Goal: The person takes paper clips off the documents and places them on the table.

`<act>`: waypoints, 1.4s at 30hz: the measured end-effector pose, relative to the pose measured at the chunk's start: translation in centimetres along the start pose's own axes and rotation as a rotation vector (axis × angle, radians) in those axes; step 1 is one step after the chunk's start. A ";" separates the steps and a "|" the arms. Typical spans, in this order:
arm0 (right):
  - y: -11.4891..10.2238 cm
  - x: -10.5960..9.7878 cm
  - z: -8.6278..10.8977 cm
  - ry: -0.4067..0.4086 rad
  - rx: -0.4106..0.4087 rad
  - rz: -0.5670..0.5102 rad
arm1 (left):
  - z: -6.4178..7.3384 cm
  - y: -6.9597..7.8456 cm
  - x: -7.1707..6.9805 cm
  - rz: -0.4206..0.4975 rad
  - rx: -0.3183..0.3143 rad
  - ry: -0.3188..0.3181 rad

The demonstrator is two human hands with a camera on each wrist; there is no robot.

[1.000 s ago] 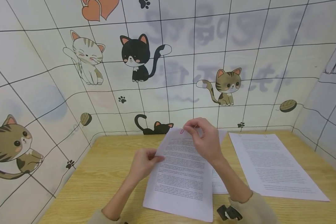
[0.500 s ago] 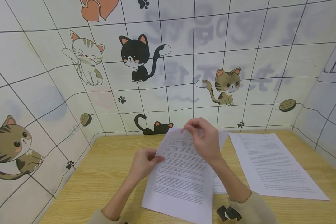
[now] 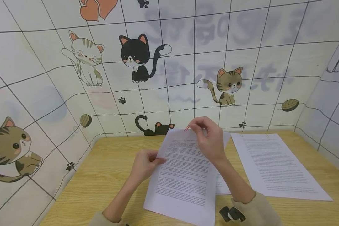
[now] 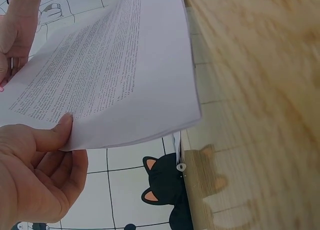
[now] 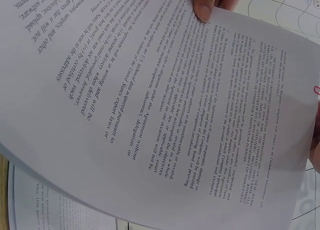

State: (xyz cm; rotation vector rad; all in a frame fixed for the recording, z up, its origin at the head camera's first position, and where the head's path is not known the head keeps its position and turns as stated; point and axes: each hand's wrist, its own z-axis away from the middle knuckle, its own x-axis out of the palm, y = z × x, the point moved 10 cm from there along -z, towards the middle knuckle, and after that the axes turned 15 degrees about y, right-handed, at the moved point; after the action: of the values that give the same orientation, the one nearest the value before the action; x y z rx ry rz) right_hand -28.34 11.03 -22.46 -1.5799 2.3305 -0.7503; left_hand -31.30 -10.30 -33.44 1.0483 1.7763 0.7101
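Note:
A thin stack of printed paper [image 3: 183, 175] is held up at a slant over the wooden table. My left hand [image 3: 145, 164] grips its left edge, thumb on the printed face and fingers behind, as the left wrist view also shows. At the top edge my right hand [image 3: 210, 141] pinches a pink paper clip [image 3: 186, 128], whose loop sticks out left of the fingertips. In the right wrist view only a bit of the pink clip [image 5: 317, 90] shows at the right border, beside the right fingers [image 5: 315, 152].
More printed paper [image 3: 222, 185] lies on the table [image 3: 107, 182] behind the held stack, partly hidden. To the right lies another printed stack [image 3: 279, 169] with two yellowish paper clips on its top edge. Walls with cat drawings [image 3: 135, 59] enclose the table at the back and sides.
The right hand has shifted slightly up and right, and the pink paper clip has moved with it, from lying on the page to the top edge. The left hand keeps its grip.

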 end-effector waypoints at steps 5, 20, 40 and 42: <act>-0.1 -0.3 -0.2 0.014 -0.004 0.007 | 0.0 -0.1 0.1 0.022 -0.012 -0.003; -1.1 -1.4 -1.1 0.053 0.013 0.036 | 0.1 -0.4 -0.2 0.035 -0.059 0.004; 0.2 -2.4 -0.9 -0.024 0.078 0.068 | -0.1 -0.7 -0.3 0.065 -0.078 0.017; 0.4 -2.6 -0.9 -0.036 0.079 0.099 | -0.1 -0.9 -0.4 0.066 -0.087 0.025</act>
State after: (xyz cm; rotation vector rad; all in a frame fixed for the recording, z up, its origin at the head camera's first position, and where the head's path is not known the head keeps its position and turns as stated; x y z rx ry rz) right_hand -28.06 13.77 -22.22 -1.4219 2.3050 -0.7745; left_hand -31.65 -11.06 -33.90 1.0476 1.7229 0.8367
